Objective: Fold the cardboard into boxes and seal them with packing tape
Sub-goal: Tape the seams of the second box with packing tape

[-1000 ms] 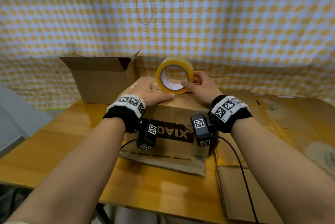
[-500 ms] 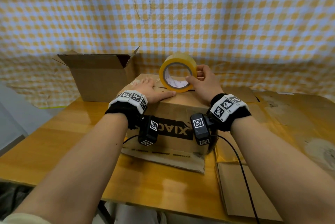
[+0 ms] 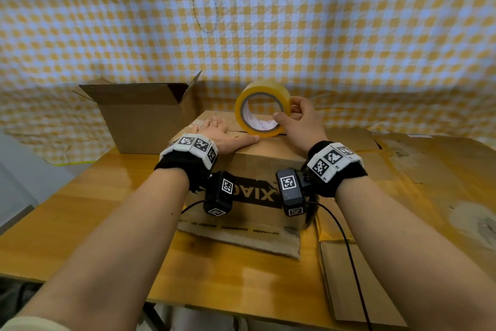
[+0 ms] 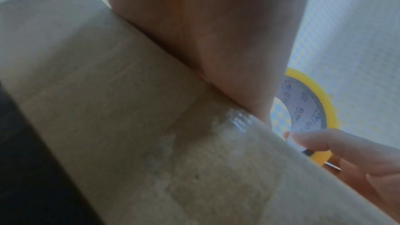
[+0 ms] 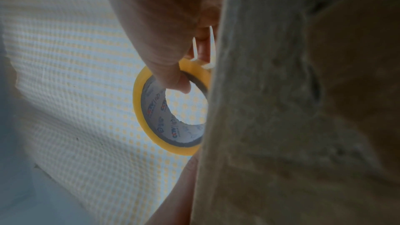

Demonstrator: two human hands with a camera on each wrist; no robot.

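A brown cardboard box (image 3: 257,159) with black lettering on its front stands in the middle of the wooden table, its top flaps folded down. My left hand (image 3: 220,133) lies flat on the top, fingers straight, pressing the flaps near the seam. My right hand (image 3: 294,117) grips a yellow roll of packing tape (image 3: 261,109) standing on edge on the box top, thumb inside the core and fingers round the outer rim. The roll (image 5: 173,109) with its printed core also shows in the right wrist view, and the roll (image 4: 307,109) sits beyond the box edge in the left wrist view.
A second cardboard box (image 3: 145,116) with open flaps stands at the back left. Flat cardboard sheets (image 3: 418,169) cover the table's right side, and one piece (image 3: 349,282) lies at the front right. A checked yellow cloth (image 3: 241,22) hangs behind. Bare wooden table (image 3: 80,218) at front left.
The right hand has carried the tape roll farther back along the box top and shifted its grip round the rim. The left hand slid forward and stays flat on the flaps.
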